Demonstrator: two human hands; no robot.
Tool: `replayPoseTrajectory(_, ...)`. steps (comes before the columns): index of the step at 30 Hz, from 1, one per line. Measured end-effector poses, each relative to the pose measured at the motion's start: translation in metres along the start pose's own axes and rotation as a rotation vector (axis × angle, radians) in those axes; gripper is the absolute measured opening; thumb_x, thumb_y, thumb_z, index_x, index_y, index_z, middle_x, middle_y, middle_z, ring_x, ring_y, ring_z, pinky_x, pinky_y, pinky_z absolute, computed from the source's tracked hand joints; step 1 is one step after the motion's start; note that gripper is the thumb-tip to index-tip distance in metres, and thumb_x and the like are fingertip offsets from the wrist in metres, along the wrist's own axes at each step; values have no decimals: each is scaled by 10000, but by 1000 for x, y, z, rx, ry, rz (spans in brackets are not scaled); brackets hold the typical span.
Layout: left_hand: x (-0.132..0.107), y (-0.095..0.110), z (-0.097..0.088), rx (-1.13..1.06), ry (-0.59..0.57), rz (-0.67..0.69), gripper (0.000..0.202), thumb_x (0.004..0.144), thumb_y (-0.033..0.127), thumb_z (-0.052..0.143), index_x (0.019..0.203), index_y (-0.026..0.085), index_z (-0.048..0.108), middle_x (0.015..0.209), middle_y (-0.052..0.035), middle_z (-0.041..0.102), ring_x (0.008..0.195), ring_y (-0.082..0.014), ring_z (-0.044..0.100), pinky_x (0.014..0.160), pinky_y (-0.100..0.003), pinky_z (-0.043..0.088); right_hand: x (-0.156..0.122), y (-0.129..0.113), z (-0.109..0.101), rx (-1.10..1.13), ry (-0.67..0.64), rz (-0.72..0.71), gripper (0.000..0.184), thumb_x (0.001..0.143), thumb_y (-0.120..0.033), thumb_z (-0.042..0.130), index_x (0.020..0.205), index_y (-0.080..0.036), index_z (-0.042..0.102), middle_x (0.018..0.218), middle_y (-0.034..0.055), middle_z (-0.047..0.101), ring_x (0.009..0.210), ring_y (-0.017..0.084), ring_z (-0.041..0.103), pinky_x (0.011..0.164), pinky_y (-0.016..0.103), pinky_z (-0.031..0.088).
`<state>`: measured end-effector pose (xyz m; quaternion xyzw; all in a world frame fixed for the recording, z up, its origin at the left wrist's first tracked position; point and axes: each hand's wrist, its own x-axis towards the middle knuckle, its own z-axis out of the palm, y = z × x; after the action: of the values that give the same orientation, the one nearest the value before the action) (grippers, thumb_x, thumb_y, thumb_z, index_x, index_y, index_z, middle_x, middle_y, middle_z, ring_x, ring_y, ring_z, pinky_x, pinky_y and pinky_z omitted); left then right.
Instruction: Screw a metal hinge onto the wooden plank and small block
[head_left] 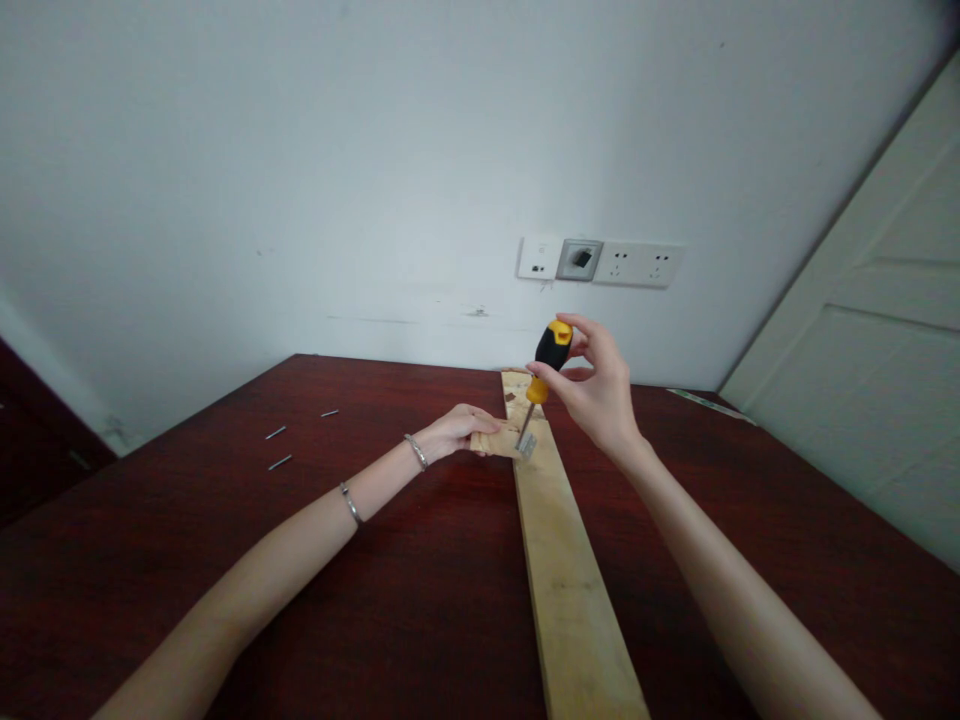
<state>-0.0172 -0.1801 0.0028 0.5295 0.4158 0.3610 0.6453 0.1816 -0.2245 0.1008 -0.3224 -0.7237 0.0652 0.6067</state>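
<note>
A long pale wooden plank (564, 540) lies on the dark red-brown table (420, 600), running away from me. My right hand (596, 385) is closed round the black and yellow handle of a screwdriver (546, 370), held nearly upright with its tip on a small metal piece (526, 445) on the plank. Beside the tip, my left hand (459, 432) is closed on a small wooden block (495, 440) at the plank's left edge. Bracelets sit on the left wrist and forearm.
Three loose nails or screws (280, 462) lie on the table at the far left. A white wall with a row of sockets (600, 262) stands behind the table. A pale door (870, 380) is on the right.
</note>
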Motion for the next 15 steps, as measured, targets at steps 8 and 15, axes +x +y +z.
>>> replayPoseTrajectory(8,-5,15,-1,-24,33,-2,115,686,148,725,747,54,700,614,-74,659,484,-108,556,450,-231,410,14,0,0,107,-21,-14,487,755,-287,656,1222,-293,520,1129,55,582,920,193,597,680,322,565)
replayPoseTrajectory(15,-3,17,-6,-48,58,-30,118,682,126,710,771,49,704,627,-72,664,491,-123,571,443,-237,416,33,-5,9,164,-63,30,369,736,-240,652,1098,-268,585,1027,33,631,948,200,609,744,359,558)
